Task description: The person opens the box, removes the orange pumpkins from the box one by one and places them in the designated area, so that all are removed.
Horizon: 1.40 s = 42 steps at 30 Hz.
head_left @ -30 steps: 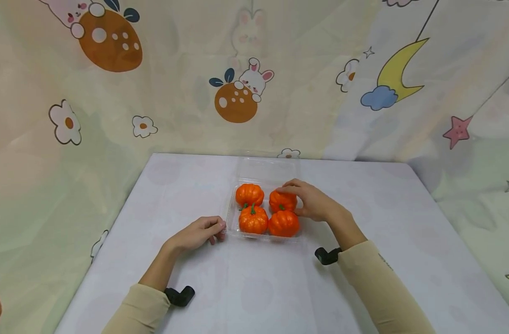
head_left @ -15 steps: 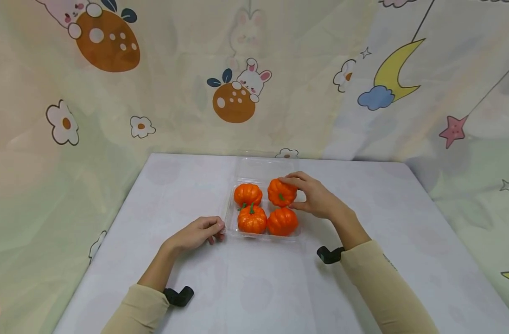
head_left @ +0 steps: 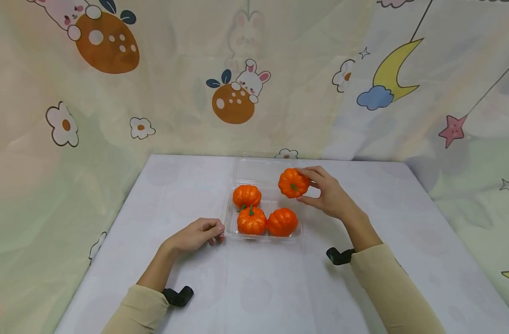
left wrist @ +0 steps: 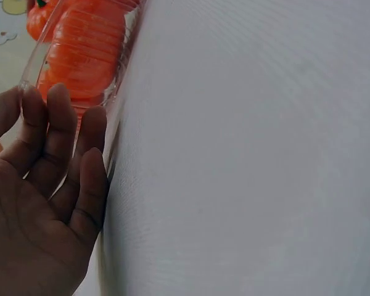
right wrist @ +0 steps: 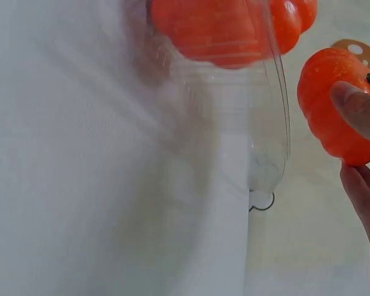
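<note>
A small orange pumpkin [head_left: 294,183] with a green stem is pinched between the thumb and fingers of my right hand [head_left: 327,192], raised above the right back part of a clear plastic clamshell box [head_left: 279,202]. In the right wrist view the same pumpkin [right wrist: 333,102] hangs clear of the box wall. Three more pumpkins sit in the box: one at back left [head_left: 247,196], one at front left [head_left: 252,221] and one at front right [head_left: 282,222]. My left hand [head_left: 198,235] pinches the box's left rim; its thumb and index fingertip meet there in the left wrist view.
The box's clear lid [head_left: 258,169] lies folded back behind it, near the far edge of the white table [head_left: 254,287]. A printed cloth backdrop [head_left: 175,83] rises behind the table. Black wrist cameras sit on both forearms.
The right hand has lifted the back right pumpkin out of its place, up and to the right. The left hand has stayed at the box rim.
</note>
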Motion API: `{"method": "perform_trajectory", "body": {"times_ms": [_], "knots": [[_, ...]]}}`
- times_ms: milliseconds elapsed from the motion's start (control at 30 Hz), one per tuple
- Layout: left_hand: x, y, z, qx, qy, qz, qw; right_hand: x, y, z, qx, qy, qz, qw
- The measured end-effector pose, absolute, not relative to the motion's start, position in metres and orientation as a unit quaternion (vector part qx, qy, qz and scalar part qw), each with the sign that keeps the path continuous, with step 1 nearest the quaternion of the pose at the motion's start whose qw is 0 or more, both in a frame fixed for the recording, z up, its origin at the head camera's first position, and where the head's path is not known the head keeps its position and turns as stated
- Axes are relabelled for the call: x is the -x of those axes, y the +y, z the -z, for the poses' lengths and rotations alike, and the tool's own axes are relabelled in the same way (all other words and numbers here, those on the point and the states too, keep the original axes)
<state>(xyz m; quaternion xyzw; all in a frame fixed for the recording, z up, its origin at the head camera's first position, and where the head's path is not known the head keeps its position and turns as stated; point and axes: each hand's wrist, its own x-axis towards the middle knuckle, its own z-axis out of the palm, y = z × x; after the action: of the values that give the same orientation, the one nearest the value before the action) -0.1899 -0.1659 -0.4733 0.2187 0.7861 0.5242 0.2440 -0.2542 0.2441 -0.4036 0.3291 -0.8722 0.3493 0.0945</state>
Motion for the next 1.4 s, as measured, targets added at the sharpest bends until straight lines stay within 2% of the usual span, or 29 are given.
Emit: {"method": "perform_trajectory", "body": {"times_ms": [267,733,1400], "knots": [[0.190,-0.167,0.470,-0.222,0.789,-0.520,0.242,0.251,0.261,0.405,-0.293,-0.888,-0.326,0.138],[0.191,-0.168,0.467,-0.228,0.793,-0.516,0.232,0.243,0.292,0.423,-0.215,-0.907,-0.327,0.158],[0.188,-0.166,0.465,-0.215,0.799,-0.517,0.221,0.238,0.327,0.459,-0.142,-0.926,-0.325,0.127]]}}
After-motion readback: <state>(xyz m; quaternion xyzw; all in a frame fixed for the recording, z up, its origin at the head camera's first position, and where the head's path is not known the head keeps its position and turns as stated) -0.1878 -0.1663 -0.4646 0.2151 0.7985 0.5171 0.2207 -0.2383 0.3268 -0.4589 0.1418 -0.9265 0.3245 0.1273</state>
